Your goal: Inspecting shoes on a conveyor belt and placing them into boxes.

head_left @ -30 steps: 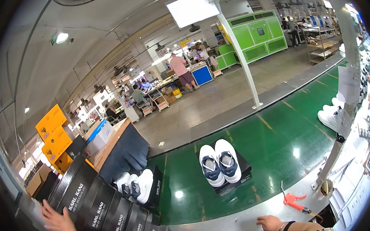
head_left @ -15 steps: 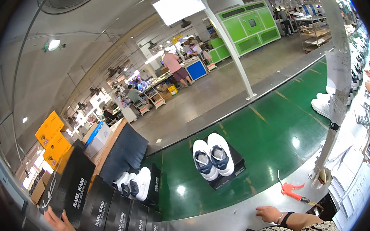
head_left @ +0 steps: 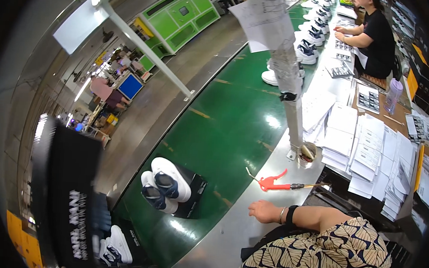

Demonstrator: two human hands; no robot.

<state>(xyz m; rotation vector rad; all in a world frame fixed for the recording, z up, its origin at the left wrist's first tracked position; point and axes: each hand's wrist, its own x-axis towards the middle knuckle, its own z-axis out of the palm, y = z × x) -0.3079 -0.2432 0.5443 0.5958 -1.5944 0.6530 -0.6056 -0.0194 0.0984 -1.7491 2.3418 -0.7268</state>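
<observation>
A black shoebox (head_left: pixel 71 189) with white lettering stands tilted and motion-blurred at the left, raised in front of the yellow boxes. My left hand is almost wholly hidden below it at the lower edge, holding the box. My right hand (head_left: pixel 264 212) hovers by the metal table edge, fingers loosely bent and apart, with nothing in them; a black band and a bracelet are at its wrist. A pair of white shoes with navy parts (head_left: pixel 166 186) rests on a black box (head_left: pixel 191 194) on the green belt. Nearest to my right hand is a red air blow gun (head_left: pixel 274 181).
More white shoes (head_left: pixel 117 246) sit at the lower left beside dark boxes. Beyond the gun rises a wrapped post (head_left: pixel 294 121); paper stacks (head_left: pixel 366 148) lie to its right. A seated co-worker (head_left: pixel 377 41) is beside a long row of shoes (head_left: pixel 311 37).
My view has swung to the right, bringing in the co-worker and the papers. The black shoebox at the left has come up from the row of boxes. My right hand stays near the table edge.
</observation>
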